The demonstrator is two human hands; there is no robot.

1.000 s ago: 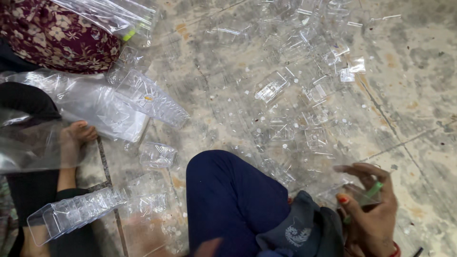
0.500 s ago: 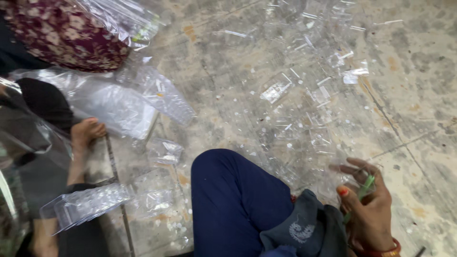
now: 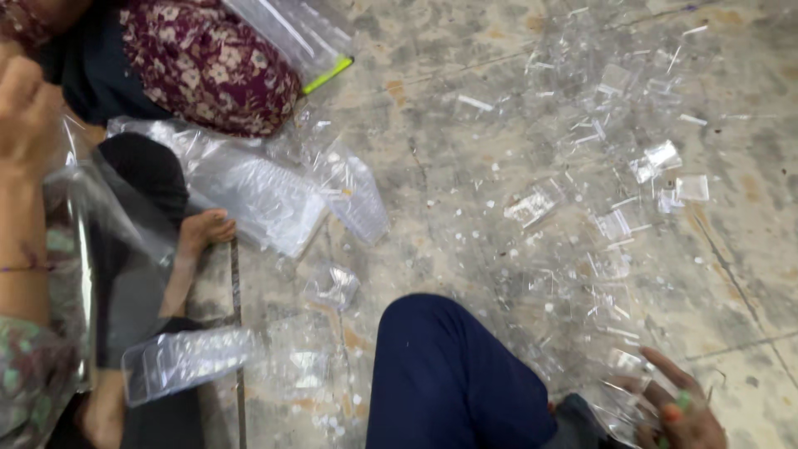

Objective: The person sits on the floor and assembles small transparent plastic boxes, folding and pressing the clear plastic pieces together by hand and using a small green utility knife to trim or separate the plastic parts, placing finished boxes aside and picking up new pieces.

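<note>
Down in the near right corner of the view, the person's right hand (image 3: 677,416) sits low over the grey stone floor (image 3: 465,108), just past the bent knee in dark blue trousers (image 3: 449,374). Its fingers (image 3: 665,363) are curled, with a small green thing (image 3: 682,401) tucked between them, and they touch a small clear plastic piece (image 3: 619,399) at the near edge of the pile; it is too blurry to tell if they grip it or only rest on it. The wrist is low and the fingertips point toward the floor's far left. To do this well, I think the fingers should pinch just one thin piece by its edge, slowly, since the bits are see-through, slippery and lie on top of each other. The left hand is not seen. A little farther, on the left side of the floor, lies a long clear plastic tray (image 3: 187,362), and near the knee a crumpled clear plastic wrapper (image 3: 332,287). Another person's bare foot (image 3: 204,233) rests there, and their raised hand (image 3: 29,108) holds up a big clear plastic bag (image 3: 100,249). Farther still, many scattered clear plastic pieces (image 3: 615,208) cover the right side of the floor, and a knee in dark red flowered cloth (image 3: 208,62) sits at the far left by a clear bag with a green strip (image 3: 328,75).
</note>
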